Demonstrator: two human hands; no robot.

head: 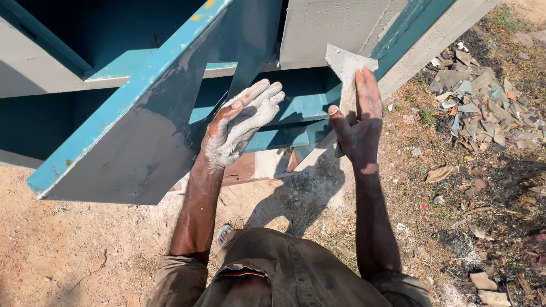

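Over sandy ground (68,250), left hand (242,122) spread open; right hand (358,128) grips a grey scraper (346,67) by teal cabinet (131,131).

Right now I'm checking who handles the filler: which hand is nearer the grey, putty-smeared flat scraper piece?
Right. The right hand holds the grey, putty-smeared flat scraper piece, fingers against it. The left hand, coated in pale putty, is apart from it, open beside the teal metal panel.
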